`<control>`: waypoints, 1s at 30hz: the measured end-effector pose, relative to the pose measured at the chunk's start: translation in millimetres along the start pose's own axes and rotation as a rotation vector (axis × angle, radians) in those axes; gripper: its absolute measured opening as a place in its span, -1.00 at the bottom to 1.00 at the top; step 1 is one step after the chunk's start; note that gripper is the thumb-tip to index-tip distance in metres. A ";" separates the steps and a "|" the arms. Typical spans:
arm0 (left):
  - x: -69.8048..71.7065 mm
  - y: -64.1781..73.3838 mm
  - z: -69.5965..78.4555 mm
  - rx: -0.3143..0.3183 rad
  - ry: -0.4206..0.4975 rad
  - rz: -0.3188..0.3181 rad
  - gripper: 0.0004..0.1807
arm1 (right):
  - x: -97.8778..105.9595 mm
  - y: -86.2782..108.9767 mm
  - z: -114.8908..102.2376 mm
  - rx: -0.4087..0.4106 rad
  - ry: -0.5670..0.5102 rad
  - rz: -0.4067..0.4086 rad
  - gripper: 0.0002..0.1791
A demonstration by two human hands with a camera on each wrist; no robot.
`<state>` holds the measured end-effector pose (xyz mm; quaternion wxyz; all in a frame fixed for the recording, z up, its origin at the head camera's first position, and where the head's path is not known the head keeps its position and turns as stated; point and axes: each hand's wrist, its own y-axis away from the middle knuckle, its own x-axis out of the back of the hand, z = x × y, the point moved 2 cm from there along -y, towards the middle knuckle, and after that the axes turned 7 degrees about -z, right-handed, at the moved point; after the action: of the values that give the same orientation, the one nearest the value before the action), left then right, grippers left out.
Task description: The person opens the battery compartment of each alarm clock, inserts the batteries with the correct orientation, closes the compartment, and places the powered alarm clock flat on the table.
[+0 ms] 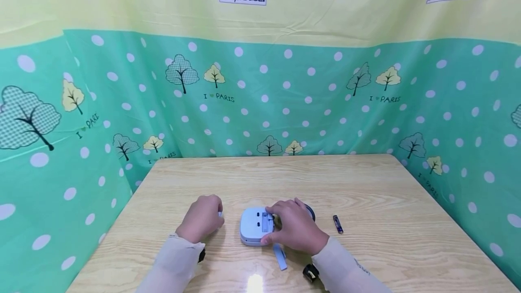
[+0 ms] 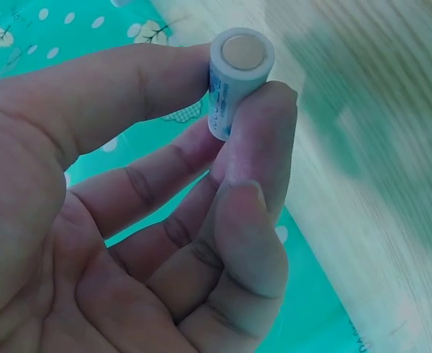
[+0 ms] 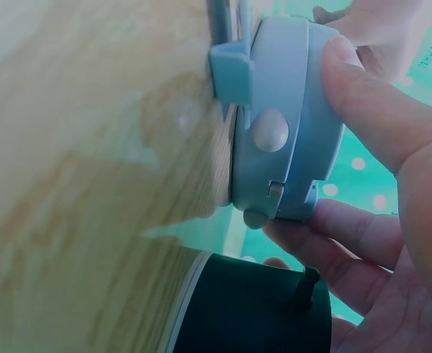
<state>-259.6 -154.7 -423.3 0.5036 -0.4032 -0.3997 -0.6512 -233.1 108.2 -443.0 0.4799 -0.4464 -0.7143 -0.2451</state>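
My left hand [image 1: 203, 216] pinches a white battery [image 2: 234, 81] between thumb and fingertips, its flat metal end showing in the left wrist view. In the head view that hand is left of a light blue rounded-square device [image 1: 250, 227], just above the table. The device lies with a slotted battery compartment [image 1: 267, 222] uncovered on top. My right hand [image 1: 297, 225] grips the device's right side, thumb on the near edge and fingers on the far edge, hiding part of it. Two pale round knobs [image 3: 271, 131] show on its side in the right wrist view.
A narrow light blue cover [image 1: 280, 257] lies on the table [image 1: 346, 180] beside the device, near side. A dark battery [image 1: 338, 224] lies farther right. Behind my right hand is a dark cylinder [image 3: 253, 305], mostly hidden in the head view. Patterned curtains surround the table.
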 end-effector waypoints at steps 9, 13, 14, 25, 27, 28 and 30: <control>1.8 -1.7 10.1 -0.025 0.011 0.045 -0.86 | 0.1 -0.6 -0.7 0.013 0.010 0.010 0.02; 3.7 -2.2 14.8 -0.024 0.030 0.045 -0.84 | 0.2 -0.5 -0.8 0.014 0.008 0.010 0.02; 3.7 -2.4 15.6 -0.026 0.032 0.045 -0.84 | 0.4 -0.4 -0.7 0.013 0.008 0.010 0.02; 4.0 -2.8 27.3 -0.040 0.090 0.046 -0.85 | 0.2 -0.5 -1.2 -0.011 -0.001 -0.009 0.03; 4.1 -3.2 29.8 -0.049 0.095 0.049 -0.86 | 0.4 -0.3 -1.5 -0.013 -0.002 -0.009 0.03; 4.2 -3.4 31.0 -0.053 0.097 0.052 -0.86 | 0.4 -0.2 -1.5 -0.013 -0.002 -0.009 0.03; 3.9 -4.1 33.0 -0.057 0.101 0.050 -0.85 | 0.7 0.1 -1.7 -0.014 -0.004 -0.008 0.03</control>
<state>-260.2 -124.7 -408.4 0.5276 -0.3937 -0.3449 -0.6691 -232.3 107.2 -441.7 0.4745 -0.4472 -0.7154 -0.2511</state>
